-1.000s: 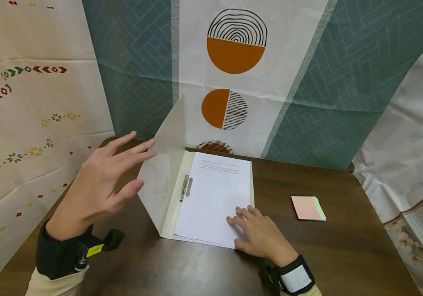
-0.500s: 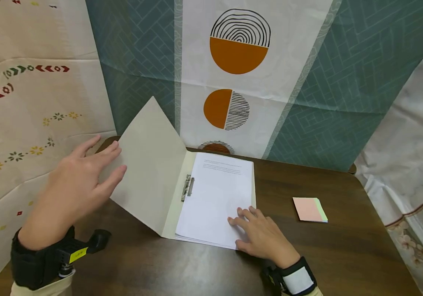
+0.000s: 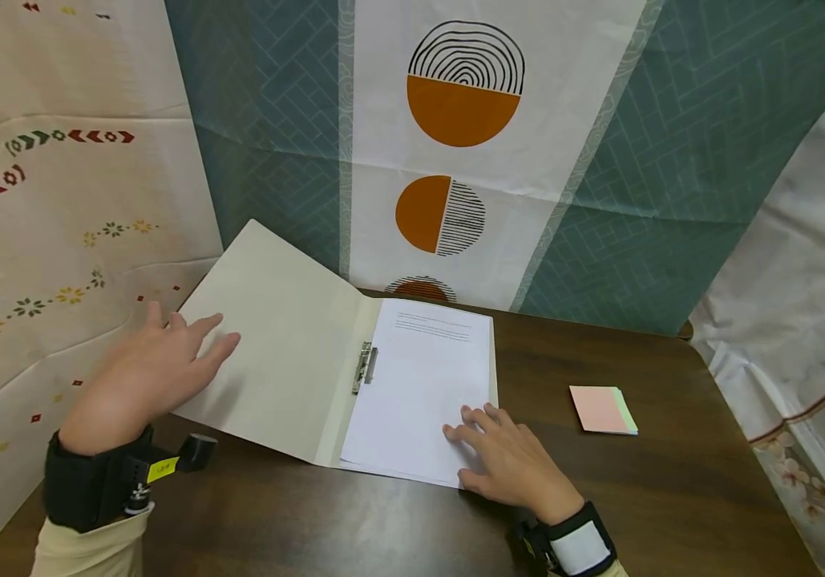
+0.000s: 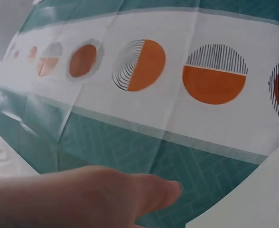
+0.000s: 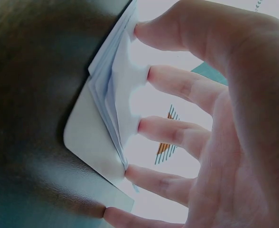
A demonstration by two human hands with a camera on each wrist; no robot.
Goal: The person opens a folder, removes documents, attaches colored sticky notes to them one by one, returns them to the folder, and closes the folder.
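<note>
An off-white ring binder (image 3: pixel 282 353) lies spread on the table, its cover folded out to the left and somewhat raised. Inside, a stack of printed paper (image 3: pixel 412 393) lies beside a metal clip (image 3: pixel 360 370) on the spine side. My left hand (image 3: pixel 159 365) is over the cover's outer left edge, fingers loosely spread; whether it touches is unclear. The left wrist view shows the hand's thumb side (image 4: pixel 97 194). My right hand (image 3: pixel 509 453) rests its fingertips on the sheets' lower right corner. In the right wrist view, the fingers (image 5: pixel 172 130) are spread at the sheets' edges (image 5: pixel 113 95).
A small stack of pink and green sticky notes (image 3: pixel 600 409) lies right of the binder on the dark wooden table (image 3: pixel 672 497). Patterned cloths (image 3: pixel 275 120) hang behind and at both sides of the table.
The binder's cover has swung from nearly upright down to the left. My left hand has moved left and lower with it. My right hand has stayed on the paper.
</note>
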